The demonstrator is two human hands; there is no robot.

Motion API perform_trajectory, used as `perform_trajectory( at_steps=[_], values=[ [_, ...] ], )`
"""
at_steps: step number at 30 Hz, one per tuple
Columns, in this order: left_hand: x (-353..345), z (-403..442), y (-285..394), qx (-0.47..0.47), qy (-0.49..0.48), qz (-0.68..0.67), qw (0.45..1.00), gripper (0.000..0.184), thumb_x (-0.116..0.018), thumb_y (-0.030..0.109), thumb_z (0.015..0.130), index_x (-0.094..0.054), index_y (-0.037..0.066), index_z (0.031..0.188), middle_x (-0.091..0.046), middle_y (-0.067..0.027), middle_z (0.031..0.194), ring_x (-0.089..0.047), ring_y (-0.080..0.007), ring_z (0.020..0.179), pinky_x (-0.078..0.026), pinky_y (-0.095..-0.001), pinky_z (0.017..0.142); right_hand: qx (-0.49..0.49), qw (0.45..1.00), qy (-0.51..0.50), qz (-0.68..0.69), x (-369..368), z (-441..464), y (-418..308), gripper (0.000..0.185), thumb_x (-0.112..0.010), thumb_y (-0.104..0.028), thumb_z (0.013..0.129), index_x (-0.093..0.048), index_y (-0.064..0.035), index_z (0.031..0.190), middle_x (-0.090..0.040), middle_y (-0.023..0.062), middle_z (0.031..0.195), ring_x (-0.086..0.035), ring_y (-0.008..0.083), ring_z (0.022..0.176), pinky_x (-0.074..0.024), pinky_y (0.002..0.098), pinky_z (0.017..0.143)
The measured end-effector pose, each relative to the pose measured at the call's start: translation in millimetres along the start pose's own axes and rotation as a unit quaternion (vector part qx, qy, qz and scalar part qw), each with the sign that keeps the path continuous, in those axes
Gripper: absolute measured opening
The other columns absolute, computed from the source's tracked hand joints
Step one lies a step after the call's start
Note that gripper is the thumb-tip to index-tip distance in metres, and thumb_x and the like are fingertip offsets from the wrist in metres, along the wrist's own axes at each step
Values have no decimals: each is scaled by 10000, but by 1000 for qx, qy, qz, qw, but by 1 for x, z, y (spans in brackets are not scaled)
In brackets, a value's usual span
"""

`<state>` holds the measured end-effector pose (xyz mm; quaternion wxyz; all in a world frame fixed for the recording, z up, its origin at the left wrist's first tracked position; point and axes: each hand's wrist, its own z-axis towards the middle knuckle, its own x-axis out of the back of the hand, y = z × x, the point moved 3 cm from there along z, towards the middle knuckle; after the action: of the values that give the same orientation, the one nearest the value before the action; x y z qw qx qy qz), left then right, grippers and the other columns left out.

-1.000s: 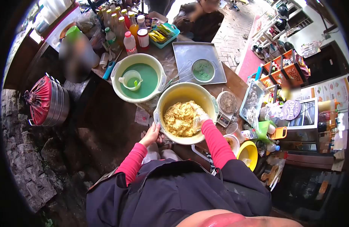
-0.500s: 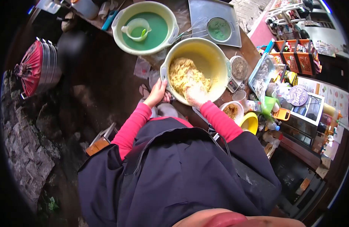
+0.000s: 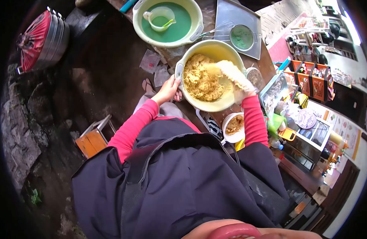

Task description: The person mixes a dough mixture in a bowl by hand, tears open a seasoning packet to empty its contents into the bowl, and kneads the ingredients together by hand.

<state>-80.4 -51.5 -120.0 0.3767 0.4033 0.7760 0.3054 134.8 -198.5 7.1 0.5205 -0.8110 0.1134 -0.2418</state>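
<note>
A pale yellow tub stands on the table edge in front of me, holding a crumbly yellow dough-like mass. My left hand is closed around the tub's left handle. Inside the tub's right side is my right hand, coated in the yellow mixture and blurred by motion. Its fingers point toward the upper left, above the mass, and cannot be made out one by one. Beyond stands a second tub with green liquid, in which a small pouring jug with a green utensil sits.
Behind the tub a metal tray carries a whisk and a green-dusted sieve. A white basket of brown crumbs stands near my right forearm. Orange crates lie farther right. A stool and a steamer pot are left.
My right hand has lifted from the mass and swung to the tub's right side. My left hand keeps its hold on the handle. The camera view has shifted slightly.
</note>
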Motion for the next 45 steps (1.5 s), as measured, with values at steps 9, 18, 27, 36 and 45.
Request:
perform_trajectory(
  at_steps=[9,18,27,36,45],
  values=[
    [-1,3,-5,-5,33,7,999,368,-343,345,971,-369,71,1215,-532,-71,536,-463,-112,344,-386,-243,339,-113,939,-134,-297,-43,127,81,349,-341,-280,900,-569,-113,1105,-592,103,1111,-551,204,1052,-422,337,879],
    [-4,-1,0,-26,51,17,998,386,-373,346,969,-406,36,1196,-545,-58,668,-507,-83,417,-414,-213,369,21,763,-230,-604,-107,135,214,347,-458,-380,848,-659,-115,755,-678,90,825,-656,233,735,-508,361,636],
    [-3,-4,2,-41,58,-12,997,328,-394,312,965,-449,25,1114,-561,-66,637,-521,-93,429,-407,-224,364,222,818,-132,-514,-57,-48,59,260,-441,-203,829,-589,-113,1023,-539,134,1174,-478,265,1091,-377,400,910],
    [-1,-3,-4,-37,47,13,998,334,-388,314,966,-439,31,1137,-550,-56,612,-501,-87,409,-397,-220,358,-2,996,-30,-81,-13,15,169,387,-411,-199,859,-463,-66,1219,-497,169,1247,-474,297,1131,-405,395,906],
    [-2,-1,-2,-40,41,11,998,344,-362,321,972,-416,38,1160,-549,-59,570,-477,-90,376,-384,-224,347,17,991,-59,-115,-13,7,71,366,-496,-50,803,-565,-47,1163,-571,137,1165,-500,276,1114,-381,351,971]
  ],
)
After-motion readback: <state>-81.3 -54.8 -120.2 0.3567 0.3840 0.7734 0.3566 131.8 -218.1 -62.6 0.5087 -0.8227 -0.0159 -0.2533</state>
